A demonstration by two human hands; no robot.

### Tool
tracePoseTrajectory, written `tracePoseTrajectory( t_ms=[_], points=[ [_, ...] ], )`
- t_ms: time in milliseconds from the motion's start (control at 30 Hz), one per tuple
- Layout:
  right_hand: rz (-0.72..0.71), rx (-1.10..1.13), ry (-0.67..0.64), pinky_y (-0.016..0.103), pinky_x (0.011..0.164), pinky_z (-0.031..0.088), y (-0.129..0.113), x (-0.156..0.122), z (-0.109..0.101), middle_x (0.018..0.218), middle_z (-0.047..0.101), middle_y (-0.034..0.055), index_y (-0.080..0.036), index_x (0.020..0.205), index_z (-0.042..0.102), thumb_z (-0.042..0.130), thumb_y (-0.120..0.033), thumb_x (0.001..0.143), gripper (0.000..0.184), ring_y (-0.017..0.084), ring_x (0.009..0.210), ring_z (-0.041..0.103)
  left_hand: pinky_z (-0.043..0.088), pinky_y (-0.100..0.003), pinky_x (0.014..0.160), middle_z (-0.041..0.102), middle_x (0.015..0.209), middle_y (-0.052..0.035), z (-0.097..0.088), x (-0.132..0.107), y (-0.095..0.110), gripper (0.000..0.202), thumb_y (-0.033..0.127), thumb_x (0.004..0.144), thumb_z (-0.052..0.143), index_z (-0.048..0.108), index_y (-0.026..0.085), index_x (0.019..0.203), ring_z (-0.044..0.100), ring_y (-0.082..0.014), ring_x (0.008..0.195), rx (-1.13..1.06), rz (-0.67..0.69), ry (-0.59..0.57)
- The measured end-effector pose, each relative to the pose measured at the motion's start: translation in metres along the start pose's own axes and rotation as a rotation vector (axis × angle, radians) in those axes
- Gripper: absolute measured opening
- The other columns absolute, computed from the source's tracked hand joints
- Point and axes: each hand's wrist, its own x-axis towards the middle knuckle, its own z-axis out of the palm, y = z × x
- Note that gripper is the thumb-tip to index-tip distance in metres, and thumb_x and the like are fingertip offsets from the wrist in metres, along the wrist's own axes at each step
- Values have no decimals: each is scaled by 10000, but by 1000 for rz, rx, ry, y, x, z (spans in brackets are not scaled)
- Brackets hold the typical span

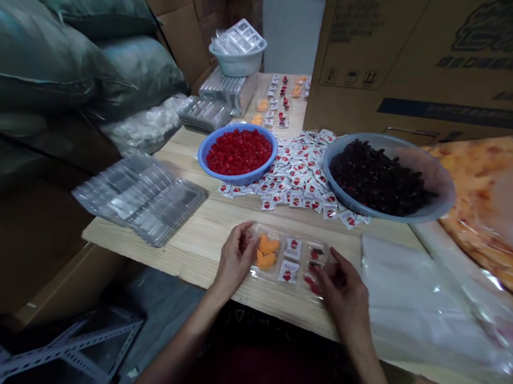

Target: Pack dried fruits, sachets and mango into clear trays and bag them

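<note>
A clear plastic compartment tray rests near the table's front edge. Orange heart-like pieces fill its left part, two small printed white packets lie in the middle, and dark and red pieces sit on the right. My left hand pinches the tray's left edge, thumb on top. At the opposite end, my right hand curls round the edge, its thumb over the dark and red pieces. Beyond the tray stand a blue bowl of red pieces and a wider bowl of dark dried fruit.
Loose packets are heaped between the bowls. Stacked empty trays lie left, with more stacks and a white basin behind. Filled trays stand at the back. Plastic bags cover the right side; a large carton rises behind.
</note>
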Motion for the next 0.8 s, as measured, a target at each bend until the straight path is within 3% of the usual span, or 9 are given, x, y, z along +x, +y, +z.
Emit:
tracePoseTrajectory(
  t_ms=[167,300,433,500,633,733,800],
  points=[
    [-171,-180,-50,403,865,497,11,7,-4,1034,576,78,-179,1382,578,681,-506,858,626,213,873,556,488,-331,835,630,1101,-81,3,22,-6,306,311,918,594,595,211,1207,600,-187,892,196,146,-65],
    [-140,-193,-84,433,919,495,5,-3,-5,1117,570,105,-198,1447,518,654,-499,880,656,244,959,575,459,-396,922,638,1047,-88,1,25,-5,235,341,918,595,630,219,1116,589,-238,999,357,206,-99],
    [-94,-78,-60,420,916,511,-2,-8,-1,1132,589,95,-190,1510,425,665,-448,876,726,226,974,585,447,-390,894,640,956,-73,-3,20,-2,143,350,905,607,626,208,903,583,-233,945,366,171,-187],
    [-24,79,-46,391,867,538,-1,-10,0,1078,617,60,-221,1519,402,707,-443,840,777,195,905,609,460,-349,833,647,934,-57,-5,13,0,182,382,909,606,604,201,920,594,-204,877,211,94,-209],
    [157,486,-87,350,795,562,1,-17,-3,950,699,29,-244,1501,390,822,-432,737,898,182,816,667,485,-285,731,693,846,-23,-8,-8,8,350,463,870,665,552,196,1067,639,-164,757,-298,-214,-230],
    [261,640,-147,351,826,556,-6,-26,-13,974,746,41,-258,1452,439,852,-389,725,846,208,879,705,507,-265,774,738,910,-39,-14,-27,18,524,413,807,759,537,196,1228,684,-161,821,-578,-404,-239],
    [286,684,-185,336,809,555,-12,-31,-21,958,753,27,-264,1424,469,859,-366,724,808,199,853,712,516,-259,827,746,1003,-65,-18,-40,24,539,351,792,789,579,192,1262,694,-167,902,-654,-525,-333]
  ],
)
